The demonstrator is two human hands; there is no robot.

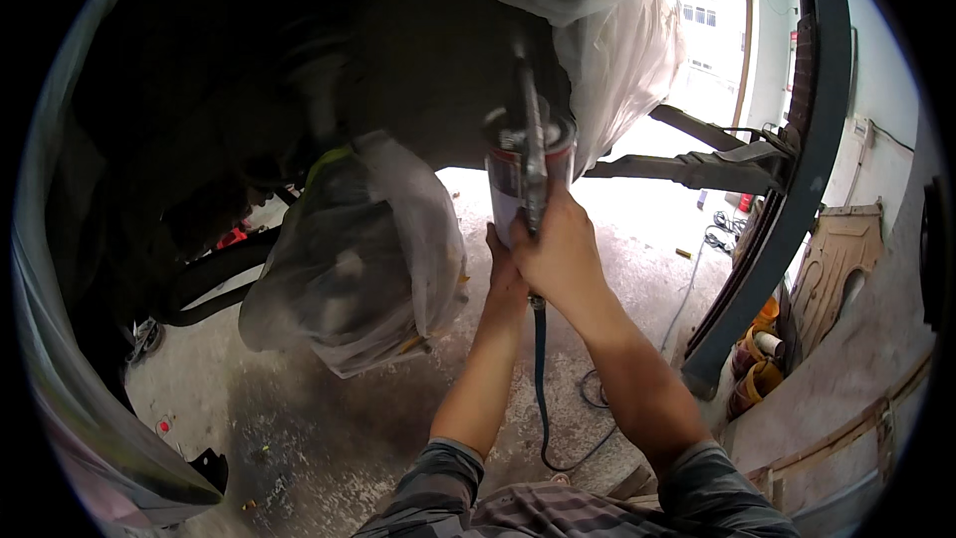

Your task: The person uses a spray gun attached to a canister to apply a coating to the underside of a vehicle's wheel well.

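Observation:
In front of me, at the upper middle, is a metal spray gun (535, 159) with a cylindrical can (505, 201) attached. My right hand (560, 249) is wrapped round the gun's handle. Just to its left, my left hand (503, 261) closes against the lower part of the can, partly hidden by the right hand. A dark air hose (540, 369) hangs from the handle down to the floor. Beyond the gun lies the dark wheel well (428, 70) of a raised vehicle. The gun's tip is hard to make out against it.
A plastic-wrapped wheel hub (349, 259) hangs left of my arms. Plastic sheeting (622, 50) drapes the body at upper right. A lift arm (687, 169) reaches to a dark lift post (797, 209) on the right. Buckets (757, 384) stand beyond it. Hose loops cross the concrete floor (299, 438).

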